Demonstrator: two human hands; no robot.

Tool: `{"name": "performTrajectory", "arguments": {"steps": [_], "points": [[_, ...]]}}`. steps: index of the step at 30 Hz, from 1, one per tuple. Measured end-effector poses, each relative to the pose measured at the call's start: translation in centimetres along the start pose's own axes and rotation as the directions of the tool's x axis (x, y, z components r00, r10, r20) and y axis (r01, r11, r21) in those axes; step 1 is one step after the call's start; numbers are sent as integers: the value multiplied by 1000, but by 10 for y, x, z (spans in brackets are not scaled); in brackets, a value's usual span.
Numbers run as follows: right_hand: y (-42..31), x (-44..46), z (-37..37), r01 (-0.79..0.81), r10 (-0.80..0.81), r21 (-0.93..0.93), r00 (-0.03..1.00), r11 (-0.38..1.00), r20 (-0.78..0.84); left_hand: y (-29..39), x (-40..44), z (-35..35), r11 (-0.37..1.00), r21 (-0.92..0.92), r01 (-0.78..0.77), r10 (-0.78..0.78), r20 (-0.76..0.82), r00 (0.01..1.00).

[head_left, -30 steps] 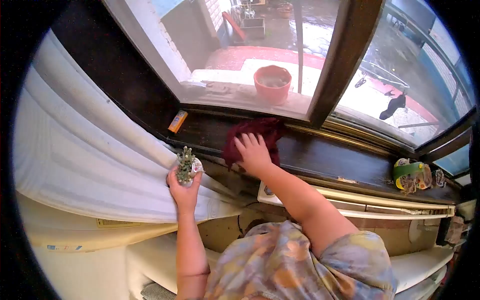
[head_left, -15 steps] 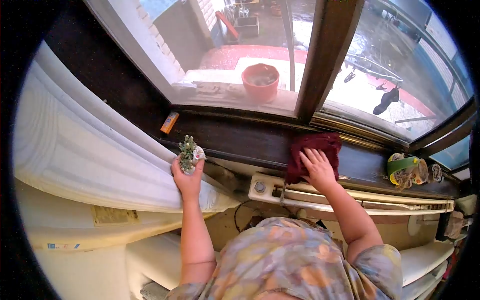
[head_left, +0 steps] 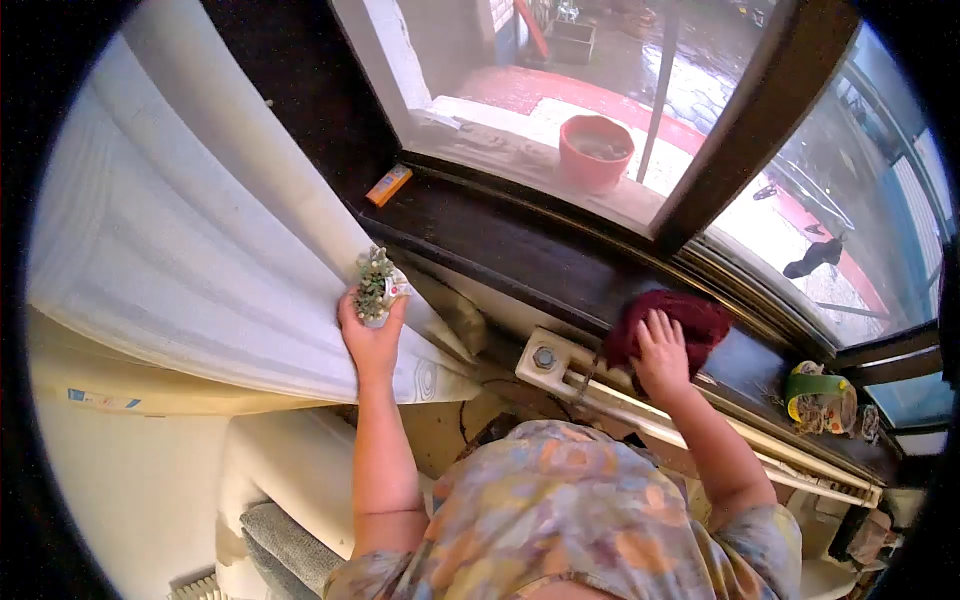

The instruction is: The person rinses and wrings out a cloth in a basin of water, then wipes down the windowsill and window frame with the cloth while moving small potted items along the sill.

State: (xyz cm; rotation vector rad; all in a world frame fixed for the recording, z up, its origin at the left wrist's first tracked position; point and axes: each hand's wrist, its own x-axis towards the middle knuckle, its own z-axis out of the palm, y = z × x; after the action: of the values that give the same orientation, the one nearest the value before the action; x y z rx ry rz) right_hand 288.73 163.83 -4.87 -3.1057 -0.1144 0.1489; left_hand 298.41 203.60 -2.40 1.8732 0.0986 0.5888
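Note:
My left hand (head_left: 372, 335) is closed around a small potted succulent (head_left: 375, 280) with grey-green leaves; its pale pot is mostly hidden by my fingers. I hold it in front of the white curtain (head_left: 230, 230). On the dark wooden windowsill (head_left: 520, 240) lies a crumpled maroon cloth (head_left: 700, 325). My right hand (head_left: 662, 360) rests on top of this cloth with its fingers stretched out, pressing it against the sill near the front edge.
A small orange box (head_left: 388, 185) lies at the sill's left end. Toward the right end stands a green-and-yellow container (head_left: 815, 395). Below the sill runs a white radiator (head_left: 550, 360). Outside the glass sits a reddish pot (head_left: 596, 155).
The view has turned, so the sill now slants down to the right. My right hand and the cloth have shifted slightly right, and the cloth looks more bunched. My left hand still holds the succulent.

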Motion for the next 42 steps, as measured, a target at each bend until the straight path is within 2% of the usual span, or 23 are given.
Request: {"name": "performTrajectory", "arguments": {"steps": [2, 3, 5, 9, 11, 13, 15, 19, 21, 25, 27, 29, 31, 34, 37, 40, 41, 42], "points": [[-35, 34, -9, 36, -36, 10, 999, 999, -4, 2, 1, -2, 991, -110, 72, -73, -7, 997], [-51, 51, -5, 71, -71, -4, 997, 997, -7, 2, 0, -3, 992, -109, 70, -72, -15, 997], [-84, 83, -4, 153, -154, -37, 988, 988, -26, 1, 2, -6, 999, -29, 34, -34, 20, 999], [-149, 140, -10, 181, -184, -57, 982, 982, -54, 3, 3, -5, 1000, 18, -16, 15, 27, 1000], [-175, 172, 19, 160, -186, -108, 932, 981, -312, -1, 4, -4, 999, 30, -27, 26, 46, 999], [-198, 185, 12, 139, -150, -57, 945, 989, -290, -3, 7, -1, 997, 81, -13, 7, 63, 998], [-208, 188, 13, 104, -115, -50, 932, 993, -342, -6, 11, 3, 996, 86, -34, 25, 106, 994], [-180, 165, 6, 200, -189, 6, 933, 980, -306, -1, 12, 15, 1000, 1, -25, 25, 127, 992], [-161, 148, 4, 237, -228, -3, 930, 972, -289, 1, 15, 18, 990, 113, -81, 67, 122, 990], [-118, 107, 1, 288, -265, 45, 923, 957, -280, -3, 14, 31, 996, 54, -73, 66, 127, 990], [-96, 87, -1, 271, -253, 52, 941, 961, -226, -2, 15, 32, 993, 93, -78, 68, 106, 992], [-74, 68, -4, 262, -247, 45, 947, 964, -204, -4, 18, 30, 988, 138, -72, 63, 67, 996], [-51, 50, 3, 280, -270, -12, 910, 960, -313, -12, 23, 23, 994, 76, -84, 83, 19, 996], [-22, 30, 8, 307, -316, -76, 905, 949, -284, -28, 26, 4, 997, 75, -26, 27, -23, 999], [-22, 47, 16, 357, -387, -163, 895, 920, -221, -51, 23, -2, 993, 114, 27, -16, -93, 996], [-47, 87, 36, 323, -360, -219, 920, 921, -156, -67, 24, -4, 987, 157, 34, -16, -113, 993], [-65, 106, 31, 297, -300, -236, 954, 925, 25, -67, 24, -1, 988, 148, 36, -17, -126, 992], [-83, 126, 32, 305, -310, -255, 951, 918, 21, -67, 25, 1, 990, 140, 36, -17, -136, 991]]}}
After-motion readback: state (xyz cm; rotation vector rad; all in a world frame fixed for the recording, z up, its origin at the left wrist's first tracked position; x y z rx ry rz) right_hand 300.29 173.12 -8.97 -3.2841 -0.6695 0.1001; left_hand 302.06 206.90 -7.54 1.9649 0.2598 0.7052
